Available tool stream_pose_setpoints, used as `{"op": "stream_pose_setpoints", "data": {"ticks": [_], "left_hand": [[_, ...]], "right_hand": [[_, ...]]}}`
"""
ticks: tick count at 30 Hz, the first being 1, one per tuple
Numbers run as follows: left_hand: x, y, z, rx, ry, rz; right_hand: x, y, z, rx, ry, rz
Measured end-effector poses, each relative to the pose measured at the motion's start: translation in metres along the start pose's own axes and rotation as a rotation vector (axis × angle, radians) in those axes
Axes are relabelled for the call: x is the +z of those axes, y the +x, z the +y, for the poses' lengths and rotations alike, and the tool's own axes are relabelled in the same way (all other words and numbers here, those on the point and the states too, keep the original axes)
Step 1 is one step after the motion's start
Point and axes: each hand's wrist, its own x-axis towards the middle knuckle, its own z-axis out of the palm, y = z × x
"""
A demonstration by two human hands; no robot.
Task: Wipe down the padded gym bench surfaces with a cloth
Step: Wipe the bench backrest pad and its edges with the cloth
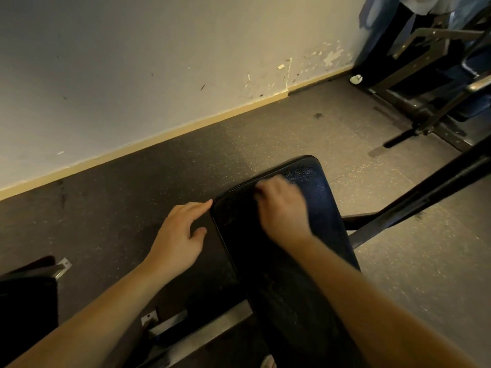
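Black bench pad [255,264], seemingly scuffed, glossy far end.

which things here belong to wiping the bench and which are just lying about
Job: bench pad; right hand, curled on the pad, blurred, no cloth visible; left hand, fingertip at the pad's corner.
Lying about: machine frame far right; second black pad lower left; small white object by the skirting.

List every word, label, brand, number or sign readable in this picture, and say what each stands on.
No text can be read anywhere in the view.
Padded bench: no label or brand shows.
Wall: only scuffs and chipped paint.
Blue sheet at the top right: blurred, nothing legible.
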Motion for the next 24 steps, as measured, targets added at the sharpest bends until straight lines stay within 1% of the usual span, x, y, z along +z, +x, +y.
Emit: {"op": "stream_pose_setpoints", "data": {"ticks": [2, 3, 4, 5, 6, 7, 9, 10, 11, 12, 13, 16, 17, 18, 20, 22, 24], "left_hand": [[0.002, 0.002, -0.004, -0.021, -0.035, -0.023], [0.003, 0.003, -0.006, -0.038, -0.051, -0.032], [0.003, 0.004, -0.007, -0.057, -0.068, -0.039], [0.003, 0.005, -0.008, -0.072, -0.089, -0.044], [0.002, 0.006, -0.009, -0.084, -0.101, -0.047], [0.001, 0.007, -0.009, -0.093, -0.104, -0.049], [-0.001, 0.010, -0.008, -0.100, -0.078, -0.053], [-0.001, 0.010, -0.006, -0.103, -0.065, -0.056], [-0.001, 0.009, -0.003, -0.101, -0.059, -0.057], [0.001, 0.007, 0.000, -0.091, -0.054, -0.048], [0.003, 0.006, 0.003, -0.077, -0.047, -0.033], [0.010, 0.003, 0.011, -0.032, 0.040, 0.037], [0.011, 0.003, 0.014, -0.025, 0.073, 0.056], [0.012, 0.003, 0.016, -0.018, 0.099, 0.069], [0.012, 0.002, 0.017, -0.008, 0.125, 0.083], [0.012, 0.002, 0.018, -0.005, 0.129, 0.085], [0.012, 0.002, 0.019, -0.001, 0.133, 0.086]], "right_hand": [[0.000, 0.023, 0.006, 0.281, 0.027, 0.122], [0.007, 0.026, -0.004, 0.354, 0.035, 0.166], [0.015, 0.024, -0.021, 0.386, 0.051, 0.184], [0.021, 0.016, -0.040, 0.361, 0.080, 0.167], [0.026, 0.002, -0.056, 0.261, 0.113, 0.115], [0.028, -0.016, -0.067, 0.117, 0.126, 0.034], [0.023, -0.052, -0.065, -0.176, 0.108, -0.144], [0.018, -0.067, -0.054, -0.280, 0.087, -0.199], [0.011, -0.077, -0.041, -0.325, 0.065, -0.229], [0.005, -0.083, -0.027, -0.292, 0.046, -0.234], [-0.002, -0.083, -0.014, -0.187, 0.043, -0.209], [-0.020, -0.054, 0.022, 0.291, 0.124, -0.022], [-0.027, -0.037, 0.032, 0.396, 0.185, 0.040], [-0.033, -0.021, 0.040, 0.455, 0.259, 0.087], [-0.040, 0.001, 0.048, 0.461, 0.336, 0.118], [-0.038, 0.002, 0.049, 0.470, 0.205, 0.158], [-0.034, -0.006, 0.047, 0.577, 0.047, 0.211]]}}
